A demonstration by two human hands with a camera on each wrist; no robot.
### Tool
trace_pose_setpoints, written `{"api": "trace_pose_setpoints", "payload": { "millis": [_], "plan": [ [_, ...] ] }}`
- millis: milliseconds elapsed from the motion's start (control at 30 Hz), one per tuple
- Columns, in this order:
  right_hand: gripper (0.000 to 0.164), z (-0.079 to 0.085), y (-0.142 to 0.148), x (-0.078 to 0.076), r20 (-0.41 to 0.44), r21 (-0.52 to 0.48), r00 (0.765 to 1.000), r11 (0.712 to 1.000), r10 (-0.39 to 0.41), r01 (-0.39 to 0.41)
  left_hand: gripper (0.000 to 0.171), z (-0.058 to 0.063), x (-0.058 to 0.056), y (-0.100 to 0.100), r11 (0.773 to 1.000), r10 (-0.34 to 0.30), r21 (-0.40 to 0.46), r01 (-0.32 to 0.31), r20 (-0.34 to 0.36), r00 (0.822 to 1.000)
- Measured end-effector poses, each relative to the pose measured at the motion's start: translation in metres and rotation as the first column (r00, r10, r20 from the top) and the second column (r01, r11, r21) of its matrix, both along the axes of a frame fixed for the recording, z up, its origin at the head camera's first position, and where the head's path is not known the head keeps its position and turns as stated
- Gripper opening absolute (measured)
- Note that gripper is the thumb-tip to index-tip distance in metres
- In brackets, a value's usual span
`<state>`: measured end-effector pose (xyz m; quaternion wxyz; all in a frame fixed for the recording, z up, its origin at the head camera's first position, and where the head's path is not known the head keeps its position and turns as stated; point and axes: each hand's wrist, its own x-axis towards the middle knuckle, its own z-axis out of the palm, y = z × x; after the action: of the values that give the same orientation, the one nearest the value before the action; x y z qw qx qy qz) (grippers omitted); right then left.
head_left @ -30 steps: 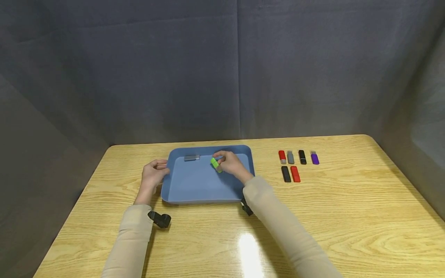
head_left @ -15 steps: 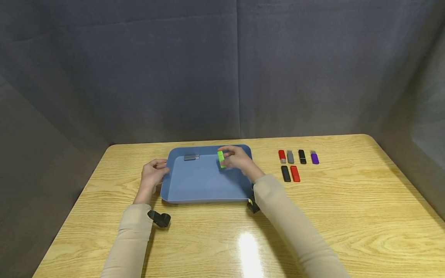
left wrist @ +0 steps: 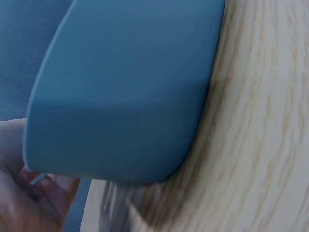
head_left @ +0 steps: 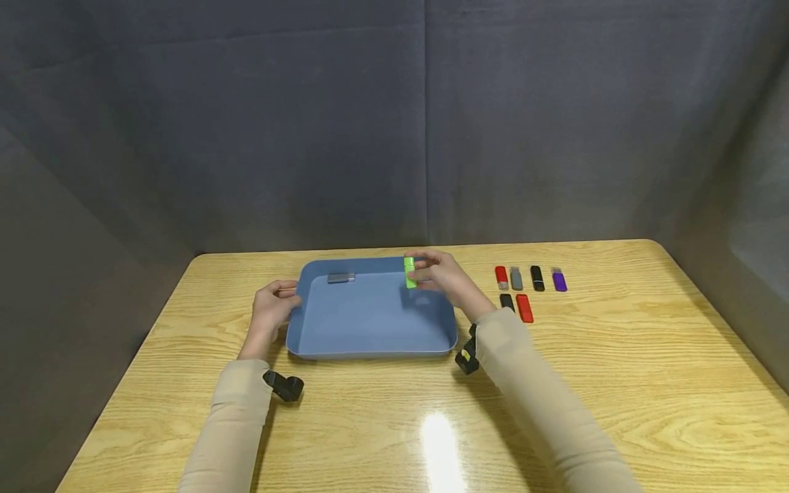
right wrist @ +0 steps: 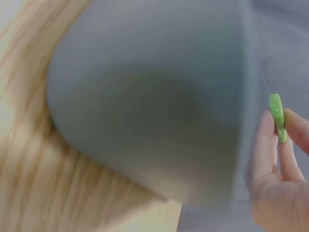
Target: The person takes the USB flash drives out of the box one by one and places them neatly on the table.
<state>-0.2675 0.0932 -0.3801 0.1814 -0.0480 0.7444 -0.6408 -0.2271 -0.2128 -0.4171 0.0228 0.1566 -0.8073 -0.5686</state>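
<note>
My right hand (head_left: pixel 440 274) pinches a bright green USB stick (head_left: pixel 409 272) between thumb and fingers, held up over the right back part of a blue tray (head_left: pixel 370 335). The right wrist view shows the green stick edge-on at the fingertips, beyond the blurred tray wall (right wrist: pixel 145 111). At the tray's left side, my left hand (head_left: pixel 271 311) grips the rim, thumb on the inner side and fingers outside. The left wrist view has that hand (left wrist: pixel 29 193) partly behind the tray corner. Inside the tray, near its back left, lies a grey USB stick (head_left: pixel 340 278).
Right of the tray, USB sticks lie in two rows: red (head_left: pixel 501 276), grey (head_left: pixel 516 278), black (head_left: pixel 537 278) and purple (head_left: pixel 559 279) behind, another black (head_left: pixel 507 301) and another red (head_left: pixel 524 308) in front. Dark cloth (head_left: pixel 308 137) hangs behind the wooden table (head_left: pixel 370 424).
My right hand has lifted the green USB stick from low in the tray and carried it right and back, turning it upright. The left hand stays on the rim.
</note>
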Motion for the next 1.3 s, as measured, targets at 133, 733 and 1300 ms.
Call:
{"api": "trace_pose_setpoints", "payload": {
  "millis": [133, 733, 1300],
  "plan": [
    [0.052, 0.004, 0.012, 0.000, -0.013, -0.007, 1.000, 1.000, -0.015, 0.015, 0.042, 0.000, 0.000, 0.001, 1.000, -0.004, -0.001, 0.004, -0.008, 1.000],
    [0.054, 0.011, 0.075, 0.012, -0.044, 0.001, 0.997, 0.998, -0.058, 0.058, 0.041, 0.000, 0.001, 0.003, 1.000, 0.024, -0.001, -0.024, -0.014, 1.000],
    [0.055, 0.018, 0.138, 0.025, -0.080, 0.021, 0.995, 0.998, -0.054, 0.055, 0.041, 0.001, 0.002, 0.001, 0.999, 0.026, -0.023, -0.027, -0.017, 0.999]
  ]
}}
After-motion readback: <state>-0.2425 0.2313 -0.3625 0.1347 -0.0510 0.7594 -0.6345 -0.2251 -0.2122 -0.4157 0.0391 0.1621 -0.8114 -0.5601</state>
